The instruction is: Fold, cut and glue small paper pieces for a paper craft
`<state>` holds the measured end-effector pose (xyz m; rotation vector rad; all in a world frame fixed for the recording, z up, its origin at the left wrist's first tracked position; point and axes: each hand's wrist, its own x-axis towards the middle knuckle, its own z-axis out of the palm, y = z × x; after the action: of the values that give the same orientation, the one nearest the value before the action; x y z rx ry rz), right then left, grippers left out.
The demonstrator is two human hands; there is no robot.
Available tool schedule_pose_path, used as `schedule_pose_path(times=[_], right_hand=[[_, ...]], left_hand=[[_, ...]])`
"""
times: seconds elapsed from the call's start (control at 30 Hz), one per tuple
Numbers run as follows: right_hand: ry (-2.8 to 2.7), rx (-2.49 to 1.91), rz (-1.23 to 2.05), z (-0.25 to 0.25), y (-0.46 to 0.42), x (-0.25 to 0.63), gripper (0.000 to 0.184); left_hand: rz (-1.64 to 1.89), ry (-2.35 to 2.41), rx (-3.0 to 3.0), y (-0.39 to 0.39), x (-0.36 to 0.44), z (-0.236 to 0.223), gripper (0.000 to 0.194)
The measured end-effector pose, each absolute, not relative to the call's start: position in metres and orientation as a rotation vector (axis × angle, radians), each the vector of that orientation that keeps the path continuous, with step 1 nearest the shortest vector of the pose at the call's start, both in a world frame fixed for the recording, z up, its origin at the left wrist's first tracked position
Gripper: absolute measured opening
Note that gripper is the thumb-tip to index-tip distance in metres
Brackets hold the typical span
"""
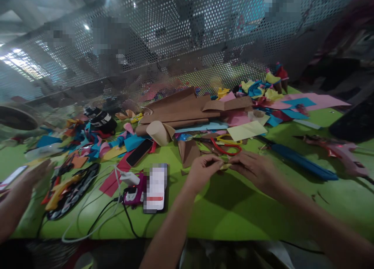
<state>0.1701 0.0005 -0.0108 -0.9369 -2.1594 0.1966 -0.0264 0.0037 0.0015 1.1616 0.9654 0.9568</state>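
Over the green table (233, 206), my left hand (203, 169) and my right hand (253, 169) meet fingertip to fingertip. Both pinch a small yellowish scrap of paper (226, 166) between them. Just beyond the hands lie red-handled scissors (223, 148) and yellow-handled scissors (229, 139). A brown paper cone (188, 151) lies just beyond my left hand. The picture is blurred, so the scrap's shape is unclear.
Brown card sheets (181, 109) and several coloured paper scraps cover the back of the table. A phone (155, 188), a black phone (139, 152), a charger with cables (130, 183), a blue tool (300, 160) and a pink glue gun (341, 152) lie around. Another person's hand (32, 175) is at the left.
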Motion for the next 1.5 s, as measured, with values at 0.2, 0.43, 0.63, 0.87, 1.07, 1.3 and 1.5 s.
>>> schedule_pose_path(times=[0.2, 0.43, 0.63, 0.87, 1.07, 1.3, 1.5], right_hand=[[-2.153, -0.971, 0.317, -0.013, 0.001, 0.172, 0.021], [-2.132, -1.070, 0.508, -0.007, 0.001, 0.173, 0.031], [-2.138, -1.065, 0.516, -0.012, 0.004, 0.174, 0.031], [-2.202, -1.001, 0.293, -0.023, 0.006, 0.174, 0.023], [-2.229, -0.933, 0.023, -0.029, 0.005, 0.173, 0.025], [-2.233, -0.980, 0.043, -0.030, 0.006, 0.173, 0.032], [-2.226, -1.107, 0.349, -0.026, 0.007, 0.174, 0.030]], left_hand=[[0.919, 0.972, 1.189, 0.006, -0.032, 0.000, 0.028], [0.789, 0.987, 1.410, 0.006, -0.037, 0.000, 0.029], [0.840, 1.035, 1.526, 0.005, -0.034, -0.008, 0.018], [0.862, 1.040, 1.386, 0.008, -0.034, -0.012, 0.024], [0.881, 1.007, 1.366, 0.009, -0.035, -0.015, 0.027], [0.879, 1.100, 1.688, 0.005, -0.035, -0.014, 0.019], [0.808, 1.194, 2.035, 0.003, -0.034, -0.004, 0.018]])
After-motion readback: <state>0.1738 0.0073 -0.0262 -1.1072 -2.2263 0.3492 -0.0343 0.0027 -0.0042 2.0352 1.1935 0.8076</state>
